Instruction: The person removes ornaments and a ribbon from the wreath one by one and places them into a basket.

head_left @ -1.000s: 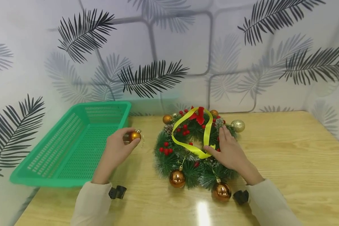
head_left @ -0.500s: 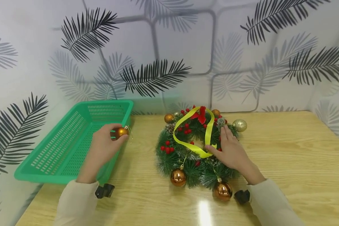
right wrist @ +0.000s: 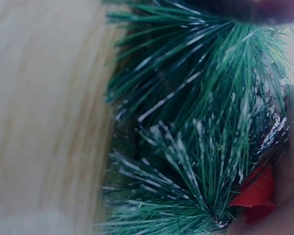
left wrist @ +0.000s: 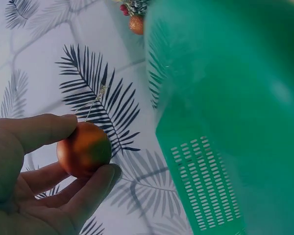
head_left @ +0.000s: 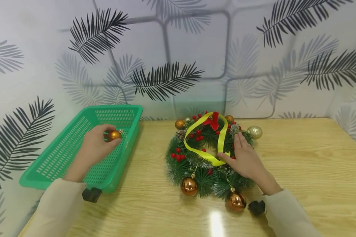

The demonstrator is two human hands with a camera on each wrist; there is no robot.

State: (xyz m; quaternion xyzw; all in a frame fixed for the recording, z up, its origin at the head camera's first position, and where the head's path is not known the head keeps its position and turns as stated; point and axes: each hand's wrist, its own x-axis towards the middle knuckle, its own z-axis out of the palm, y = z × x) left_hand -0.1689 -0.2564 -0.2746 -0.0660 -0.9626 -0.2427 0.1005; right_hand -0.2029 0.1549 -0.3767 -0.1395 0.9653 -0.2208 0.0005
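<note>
Pinched between thumb and fingers of my left hand point(head_left: 98, 144) is a small orange Christmas bauble point(left wrist: 84, 150) with a thin string loop on its cap. In the head view that hand is over the green plastic basket point(head_left: 127, 161). My right hand point(head_left: 245, 157) lies with its fingers straight on the right side of the Christmas wreath point(head_left: 178, 172). Its thumb is at the yellow ribbon point(head_left: 200, 154), which loops over the wreath. A red bow point(head_left: 214, 121) and red berries point(head_left: 178, 155) decorate the greenery. In the right wrist view, green needles point(right wrist: 196, 98) fill most of the frame.
Two shiny copper baubles point(head_left: 189, 186) hang at the wreath's front edge. A gold glitter bauble point(head_left: 254, 132) is at its back right, and orange ones point(head_left: 180, 124) sit along the back. Behind the wooden table point(head_left: 302, 164) stands a leaf-patterned wall point(head_left: 255, 98).
My left hand has carried the orange bauble leftward, from beside the basket to over it. The right hand stays on the wreath. The head view has shifted slightly.
</note>
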